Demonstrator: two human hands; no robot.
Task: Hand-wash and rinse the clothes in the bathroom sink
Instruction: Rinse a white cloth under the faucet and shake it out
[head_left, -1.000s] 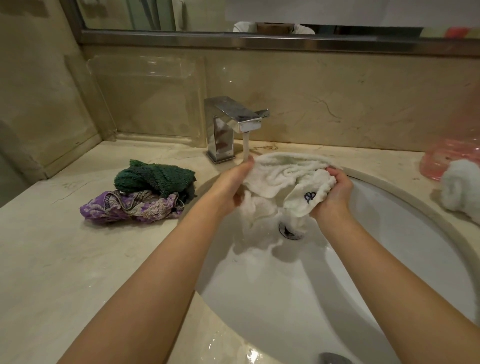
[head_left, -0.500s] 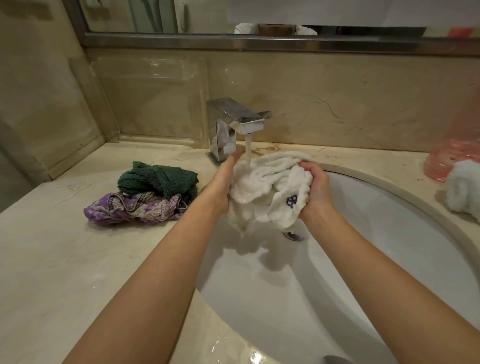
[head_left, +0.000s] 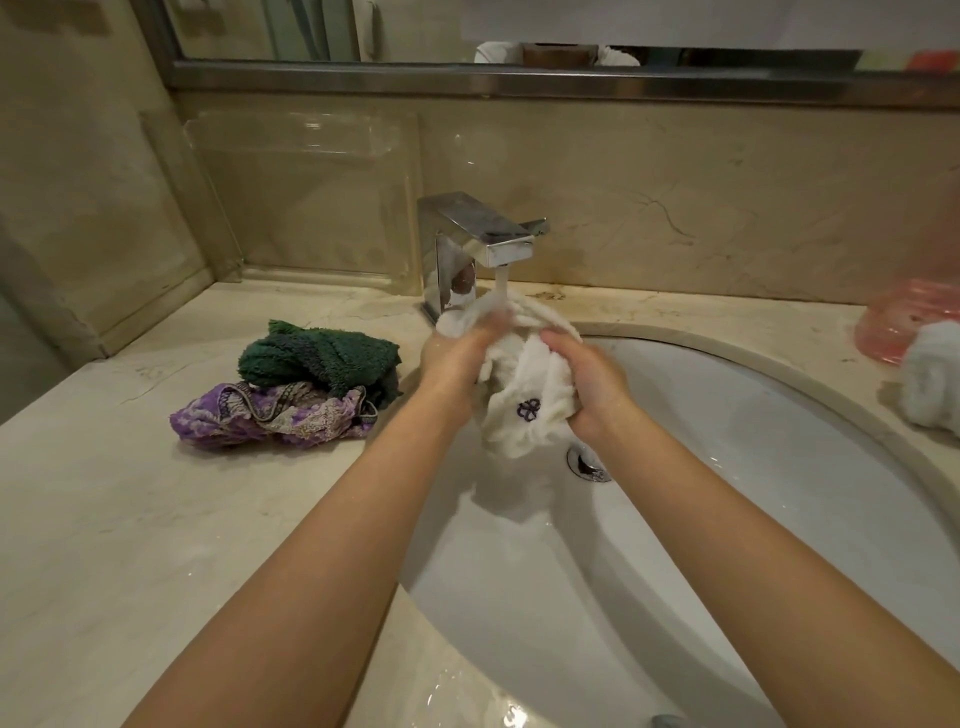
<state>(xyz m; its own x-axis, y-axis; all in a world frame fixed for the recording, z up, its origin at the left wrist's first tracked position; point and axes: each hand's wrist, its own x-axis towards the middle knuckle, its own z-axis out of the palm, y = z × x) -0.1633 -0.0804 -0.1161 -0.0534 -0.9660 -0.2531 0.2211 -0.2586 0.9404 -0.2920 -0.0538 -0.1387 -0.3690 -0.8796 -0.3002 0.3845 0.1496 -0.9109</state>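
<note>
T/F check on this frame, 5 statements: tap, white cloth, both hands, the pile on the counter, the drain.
1. Water runs from the faucet onto the white cloth. True.
2. Only the right hand holds the cloth. False: the left hand has a grip on it too.
3. The green towel lies on top of the purple cloth. True.
4. That pile sits in the sink. False: it is on the counter.
5. The cloth covers the drain. False: the drain shows.

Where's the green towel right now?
In the head view, the green towel lies on the counter left of the sink, on top of the purple cloth, beside the left hand.
</note>
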